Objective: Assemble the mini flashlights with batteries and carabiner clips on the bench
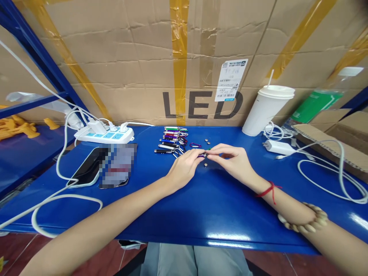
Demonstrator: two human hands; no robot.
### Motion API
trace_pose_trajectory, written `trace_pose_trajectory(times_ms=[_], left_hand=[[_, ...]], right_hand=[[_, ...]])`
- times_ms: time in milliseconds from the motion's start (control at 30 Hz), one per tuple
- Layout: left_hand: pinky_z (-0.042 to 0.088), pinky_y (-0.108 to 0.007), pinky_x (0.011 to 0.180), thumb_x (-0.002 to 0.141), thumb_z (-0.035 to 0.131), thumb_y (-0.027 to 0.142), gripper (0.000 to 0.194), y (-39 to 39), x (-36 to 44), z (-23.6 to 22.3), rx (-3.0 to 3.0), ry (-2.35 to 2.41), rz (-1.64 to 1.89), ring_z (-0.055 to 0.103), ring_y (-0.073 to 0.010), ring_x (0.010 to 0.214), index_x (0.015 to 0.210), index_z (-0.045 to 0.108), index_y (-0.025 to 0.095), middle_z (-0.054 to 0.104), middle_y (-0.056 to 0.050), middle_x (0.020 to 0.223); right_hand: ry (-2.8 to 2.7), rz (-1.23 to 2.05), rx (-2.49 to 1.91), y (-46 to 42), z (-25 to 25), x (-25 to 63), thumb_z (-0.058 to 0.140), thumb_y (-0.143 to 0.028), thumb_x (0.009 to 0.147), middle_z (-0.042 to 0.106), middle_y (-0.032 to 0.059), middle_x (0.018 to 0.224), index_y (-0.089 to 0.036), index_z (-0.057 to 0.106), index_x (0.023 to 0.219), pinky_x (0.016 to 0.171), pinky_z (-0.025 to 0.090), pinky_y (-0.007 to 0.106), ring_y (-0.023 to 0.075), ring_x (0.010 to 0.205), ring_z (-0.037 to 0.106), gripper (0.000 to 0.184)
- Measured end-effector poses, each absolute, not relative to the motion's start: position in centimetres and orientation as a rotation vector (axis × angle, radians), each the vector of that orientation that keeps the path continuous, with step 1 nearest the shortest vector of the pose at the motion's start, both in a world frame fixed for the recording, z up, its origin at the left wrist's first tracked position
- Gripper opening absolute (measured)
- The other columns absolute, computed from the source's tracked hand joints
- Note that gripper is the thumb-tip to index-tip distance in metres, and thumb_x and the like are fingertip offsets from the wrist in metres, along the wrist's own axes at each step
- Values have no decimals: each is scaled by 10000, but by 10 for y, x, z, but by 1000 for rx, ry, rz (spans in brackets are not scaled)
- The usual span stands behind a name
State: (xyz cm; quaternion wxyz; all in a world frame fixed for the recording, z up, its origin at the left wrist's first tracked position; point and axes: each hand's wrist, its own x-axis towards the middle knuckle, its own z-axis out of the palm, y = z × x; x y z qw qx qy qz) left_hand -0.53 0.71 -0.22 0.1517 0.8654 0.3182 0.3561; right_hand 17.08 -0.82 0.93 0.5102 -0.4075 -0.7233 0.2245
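Note:
My left hand (184,167) is closed around a small purple keychain flashlight (202,155), which its fingers mostly hide. At the flashlight's right end, my right hand (237,163) pinches with thumb and fingertips; whether a tiny part sits between them, I cannot tell. Just below the fingertips lies a small round metal piece (206,165), perhaps a button cell. Two similar metal pieces (207,141) rest beyond the hands. A purple carabiner clip (195,145) is near my left fingers. Several keychain flashlights (169,146) in different colours lie in a column to the left, clips pointing right.
On the blue table (184,214), a white power strip (106,135) and two phones (86,166) lie left, with looping cables. A white cup with a straw (266,111), a charger (278,147) and an open carton (330,149) stand right. A large cardboard box (138,57) backs the table.

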Motion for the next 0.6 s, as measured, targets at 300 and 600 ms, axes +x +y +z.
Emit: trace_pose_trajectory(times_ms=[300, 600], left_hand=[[462, -270, 762, 902, 351, 172, 171, 5, -7, 0, 2454, 837, 837, 600, -157, 864, 972, 507, 173, 633, -48, 962], [463, -268, 737, 890, 376, 167, 81, 5, -9, -1, 2461, 796, 756, 608, -162, 849, 889, 455, 189, 631, -40, 949]], right_hand=[[-1801, 668, -929, -5, 11, 176, 700, -419, 657, 589, 26, 693, -204, 692, 591, 541, 449, 265, 127, 634, 552, 225], [-1888, 684, -947, -9, 14, 175, 681, -455, 665, 565, 26, 656, -196, 686, 554, 558, 427, 276, 127, 622, 524, 282]])
